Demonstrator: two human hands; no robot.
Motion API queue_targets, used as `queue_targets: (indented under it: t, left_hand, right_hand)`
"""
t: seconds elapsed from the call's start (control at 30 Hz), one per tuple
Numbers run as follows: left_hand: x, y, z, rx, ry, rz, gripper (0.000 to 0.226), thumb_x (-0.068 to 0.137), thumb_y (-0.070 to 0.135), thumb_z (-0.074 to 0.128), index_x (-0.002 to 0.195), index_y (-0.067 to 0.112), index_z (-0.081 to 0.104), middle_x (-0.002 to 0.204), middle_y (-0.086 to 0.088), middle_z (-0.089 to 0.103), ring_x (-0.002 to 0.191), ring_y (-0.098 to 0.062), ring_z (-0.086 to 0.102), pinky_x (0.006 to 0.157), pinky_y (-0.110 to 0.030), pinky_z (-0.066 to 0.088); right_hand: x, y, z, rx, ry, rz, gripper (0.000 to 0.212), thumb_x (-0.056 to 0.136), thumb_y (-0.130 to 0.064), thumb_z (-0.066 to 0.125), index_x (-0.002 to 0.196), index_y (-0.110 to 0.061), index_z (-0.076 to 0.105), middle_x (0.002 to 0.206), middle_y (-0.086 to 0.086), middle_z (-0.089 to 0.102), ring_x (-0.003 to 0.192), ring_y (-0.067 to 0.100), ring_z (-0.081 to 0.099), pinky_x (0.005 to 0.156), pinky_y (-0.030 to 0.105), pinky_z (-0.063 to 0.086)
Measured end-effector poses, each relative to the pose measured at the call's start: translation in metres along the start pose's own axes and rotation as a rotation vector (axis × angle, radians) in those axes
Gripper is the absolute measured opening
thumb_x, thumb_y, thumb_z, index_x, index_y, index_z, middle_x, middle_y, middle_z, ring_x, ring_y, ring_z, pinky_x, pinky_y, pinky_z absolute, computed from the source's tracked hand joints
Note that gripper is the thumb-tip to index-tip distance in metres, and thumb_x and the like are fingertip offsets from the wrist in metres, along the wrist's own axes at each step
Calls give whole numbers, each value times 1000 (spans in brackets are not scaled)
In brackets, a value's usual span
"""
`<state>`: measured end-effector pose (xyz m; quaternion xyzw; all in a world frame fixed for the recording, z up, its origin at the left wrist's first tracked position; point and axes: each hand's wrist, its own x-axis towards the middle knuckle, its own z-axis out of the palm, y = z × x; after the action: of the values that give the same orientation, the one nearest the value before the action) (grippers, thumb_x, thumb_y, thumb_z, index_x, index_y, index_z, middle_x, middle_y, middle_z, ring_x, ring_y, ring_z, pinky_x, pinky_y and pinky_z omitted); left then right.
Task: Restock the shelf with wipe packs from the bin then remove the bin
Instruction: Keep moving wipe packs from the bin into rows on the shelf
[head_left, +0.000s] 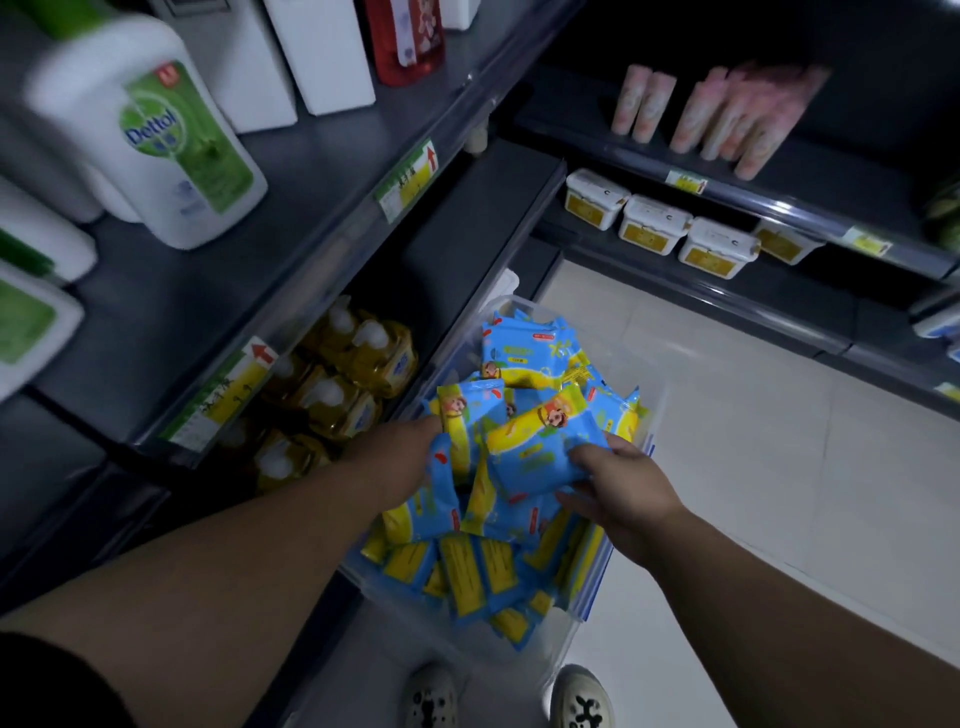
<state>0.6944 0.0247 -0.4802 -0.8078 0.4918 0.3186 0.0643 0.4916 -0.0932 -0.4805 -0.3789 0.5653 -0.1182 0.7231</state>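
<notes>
Shop aisle, pale floor (727, 415): wipe packs (537, 449) heaped in clear bin (519, 649) at 6 o'clock; our right hand (628, 499) pinches one, left hand (400, 457) grip hidden among them; we should gather squared stacks for shelf (457, 249) at 12 o'clock.

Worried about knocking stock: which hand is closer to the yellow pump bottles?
Left. The left hand sits just right of the yellow pump bottles; the right hand is farther right, over the bin.

Head camera looks steeply down from close above the bin (550, 636) beside the shelf (322, 171).
</notes>
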Motion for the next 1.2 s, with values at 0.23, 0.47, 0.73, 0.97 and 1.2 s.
queue_targets:
  t: [0.23, 0.47, 0.73, 0.97, 1.2]
  left_hand:
    - [-66, 7, -58, -381, 313, -137, 21, 93, 22, 55, 110, 11, 49, 111, -10, 58, 99, -22, 55, 80, -32, 46]
    - [-163, 37, -113, -789, 595, -234, 16, 91, 23, 57, 106, 18, 53, 102, -4, 60, 89, -19, 57, 78, -33, 47]
    - [-293, 70, -147, -969, 951, -388, 10, 92, 25, 60, 100, 20, 57, 94, -2, 64, 83, -19, 62, 68, -34, 51]
    - [-420, 80, -173, -1008, 1257, -368, 14, 89, 23, 66, 101, 22, 60, 96, 1, 70, 87, -18, 68, 81, -42, 56]
    - [-541, 47, -187, -1031, 1581, -268, 14, 89, 15, 66, 97, 26, 62, 99, 4, 73, 92, -17, 69, 87, -47, 54]
  right_hand:
    - [-43, -51, 24, 103, -87, -17, 26, 92, -38, 60, 113, -21, 61, 97, 0, 71, 80, 22, 67, 76, 41, 53]
    - [-118, -120, 48, 140, -397, 2, 35, 99, -31, 50, 125, -8, 57, 101, 16, 72, 83, 30, 70, 76, 51, 56]
    - [-234, -190, 67, -346, -823, -305, 61, 82, 13, 63, 130, -20, 45, 105, 17, 71, 91, 37, 70, 81, 58, 54]
    - [-332, -220, 110, -595, -978, -700, 63, 89, 0, 64, 137, -33, 41, 105, 4, 74, 91, 31, 71, 83, 61, 52]
    - [-439, -214, 184, -396, -1018, -1047, 64, 78, 1, 75, 128, -32, 54, 98, 4, 74, 80, 11, 71, 74, 34, 60]
